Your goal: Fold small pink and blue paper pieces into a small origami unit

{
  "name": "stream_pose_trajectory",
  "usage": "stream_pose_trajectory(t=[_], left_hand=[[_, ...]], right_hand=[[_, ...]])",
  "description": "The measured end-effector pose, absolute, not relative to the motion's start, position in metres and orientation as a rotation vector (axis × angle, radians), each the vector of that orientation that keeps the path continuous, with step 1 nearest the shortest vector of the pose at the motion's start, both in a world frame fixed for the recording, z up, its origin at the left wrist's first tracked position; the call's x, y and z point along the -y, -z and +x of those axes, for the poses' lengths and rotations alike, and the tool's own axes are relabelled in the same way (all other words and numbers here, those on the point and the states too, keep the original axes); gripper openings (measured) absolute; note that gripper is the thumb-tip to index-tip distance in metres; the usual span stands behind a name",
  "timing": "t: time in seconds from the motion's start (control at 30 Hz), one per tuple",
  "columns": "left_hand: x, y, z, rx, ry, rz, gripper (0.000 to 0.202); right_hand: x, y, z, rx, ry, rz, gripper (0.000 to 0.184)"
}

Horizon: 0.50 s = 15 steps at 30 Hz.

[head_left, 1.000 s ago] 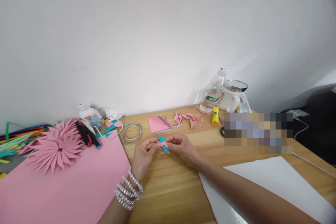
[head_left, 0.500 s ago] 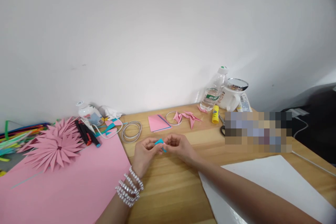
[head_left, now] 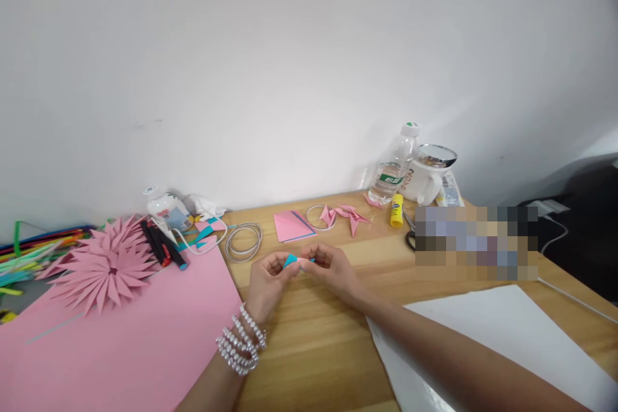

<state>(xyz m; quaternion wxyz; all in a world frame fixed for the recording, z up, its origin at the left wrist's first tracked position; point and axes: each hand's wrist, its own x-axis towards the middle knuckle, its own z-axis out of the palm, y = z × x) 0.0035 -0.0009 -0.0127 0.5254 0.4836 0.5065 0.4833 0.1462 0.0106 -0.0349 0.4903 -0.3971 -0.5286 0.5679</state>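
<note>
Both hands meet over the middle of the wooden table [head_left: 313, 341]. My left hand [head_left: 268, 283], with beaded bracelets on the wrist, pinches one end of a small folded blue and pink paper piece [head_left: 295, 261]. My right hand [head_left: 331, 268] pinches its other end. The piece is held just above the table top and is partly hidden by my fingers.
A large pink sheet [head_left: 125, 341] with a pink paper flower [head_left: 103, 265] lies left; a white sheet [head_left: 483, 335] lies right. Behind are markers [head_left: 161, 246], white rings [head_left: 244, 241], pink square paper [head_left: 292, 225], folded pink pieces [head_left: 345, 215], a glue stick [head_left: 396, 210], a bottle [head_left: 393, 167], a white mug [head_left: 427, 180] and scissors [head_left: 409, 235].
The small paper piece has turned in my fingers: its blue part pointed down and right, now it lies more level. Both hands stay in the same spot.
</note>
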Motion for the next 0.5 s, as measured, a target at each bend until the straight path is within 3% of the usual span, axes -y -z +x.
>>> stream_pose_trajectory(t=[0.5], left_hand=[[0.0039,0.0139,0.0078,-1.224,-1.167,0.995,0.024]], right_hand=[[-0.0135,0.0401,0.1442,1.3,-1.448,-0.955,0.028]])
